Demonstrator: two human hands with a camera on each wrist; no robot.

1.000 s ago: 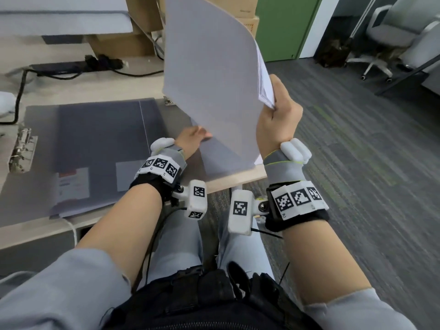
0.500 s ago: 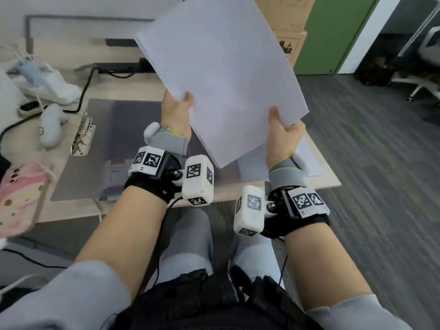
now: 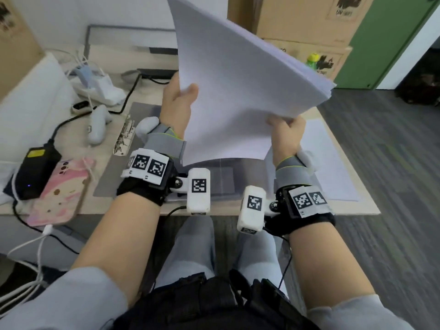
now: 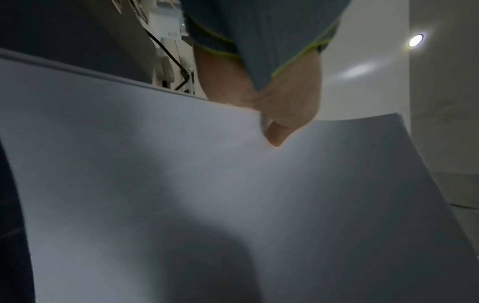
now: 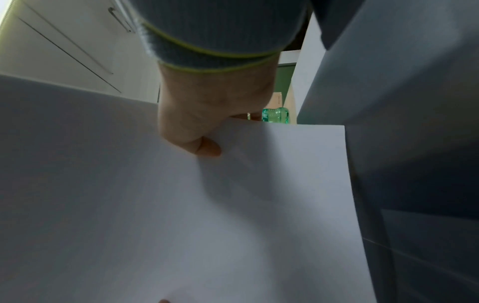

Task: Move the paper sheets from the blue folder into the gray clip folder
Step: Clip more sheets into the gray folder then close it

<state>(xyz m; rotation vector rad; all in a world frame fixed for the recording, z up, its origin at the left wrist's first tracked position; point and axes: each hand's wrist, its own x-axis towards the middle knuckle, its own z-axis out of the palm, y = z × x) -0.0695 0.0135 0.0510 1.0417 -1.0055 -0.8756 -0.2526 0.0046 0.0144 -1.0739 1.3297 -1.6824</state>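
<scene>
A thick stack of white paper sheets [image 3: 238,91] is held up in the air over the desk, tilted, its far corner high. My left hand [image 3: 181,101] pinches the stack's left edge, thumb on the near face [image 4: 279,131]. My right hand [image 3: 285,129] pinches the lower right corner, thumb on top [image 5: 204,147]. Under the sheets the gray clip folder [image 3: 147,120] lies open and flat on the desk, its metal clip [image 3: 123,136] at the left edge. A pale folder sheet [image 3: 328,163] lies at the desk's right end; the blue folder cannot be told apart.
Left of the folder lie a pink phone [image 3: 59,189], a black charger [image 3: 35,167], a white controller [image 3: 97,125] and cables. Cardboard boxes [image 3: 297,27] stand behind the desk, with a green bottle [image 3: 313,59]. The desk edge [image 3: 357,213] drops to gray carpet on the right.
The left hand rose from the desk and took the stack's left edge. Both hands swung the sheets leftward over the gray folder and tilted them more upright.
</scene>
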